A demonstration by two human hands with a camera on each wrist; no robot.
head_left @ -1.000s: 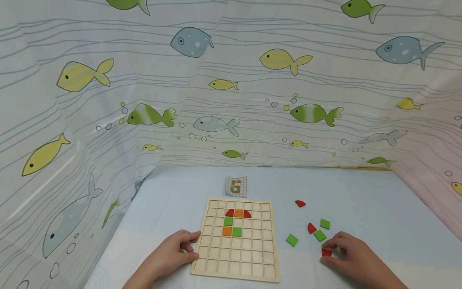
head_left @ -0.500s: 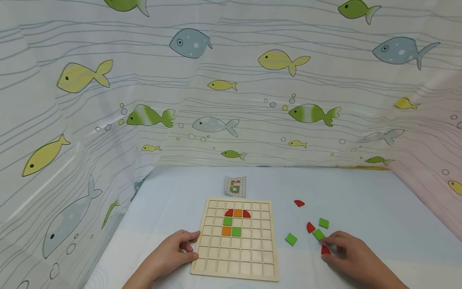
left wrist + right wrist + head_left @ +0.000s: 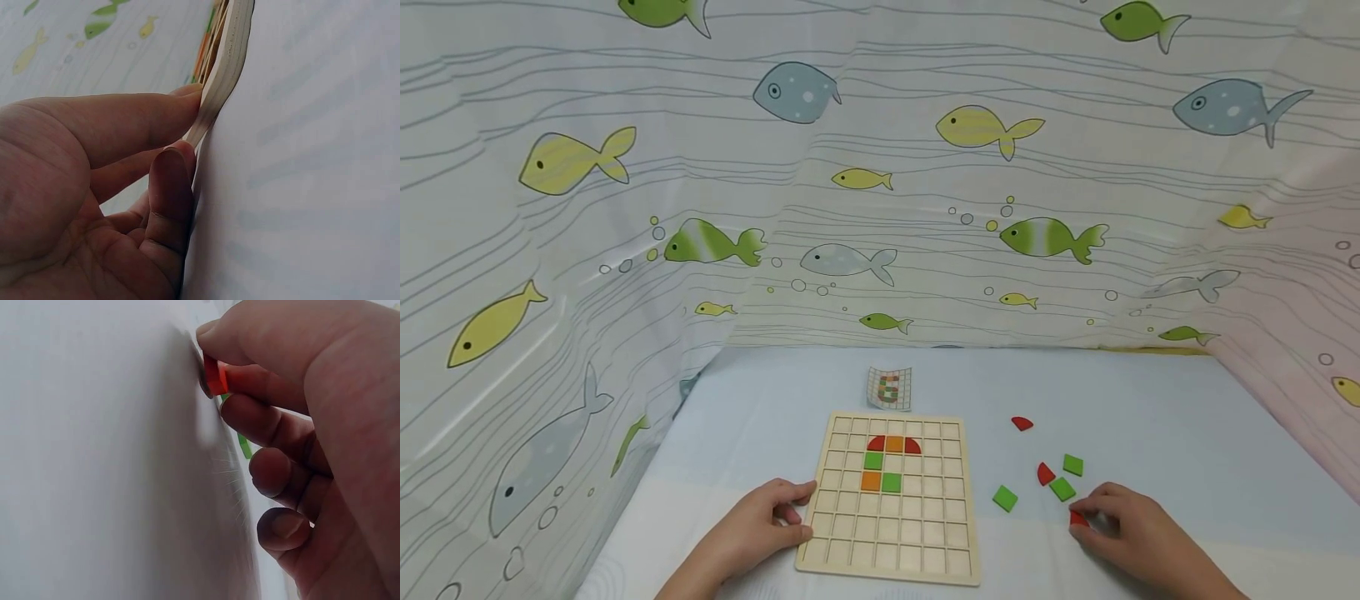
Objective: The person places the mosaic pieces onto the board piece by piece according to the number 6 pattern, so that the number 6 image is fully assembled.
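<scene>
My left hand [image 3: 760, 521] grips the left edge of a wooden grid board [image 3: 865, 552], with thumb and fingers pinching its rim, as the left wrist view shows. Set in the upper cells are two red quarter-round tiles, two orange squares and two green squares [image 3: 891, 482]. Over to the right, my right hand [image 3: 1131, 529] pinches a red tile [image 3: 1077, 519] between thumb and index finger, close to the tabletop. Most of that red tile [image 3: 215, 376] is covered by fingertips, while the other fingers curl loosely below in the right wrist view.
Between board and right hand lie loose green square tiles [image 3: 1005, 498] and a red quarter-round tile [image 3: 1046, 474]; another red one [image 3: 1022, 423] lies farther back. Behind the board is a small patterned paper card [image 3: 889, 388]. A fish-print curtain [image 3: 925, 275] surrounds the table.
The right thumb and index finger have shifted slightly on the red tile, and less of it shows now. Left hand and board have stayed in place.
</scene>
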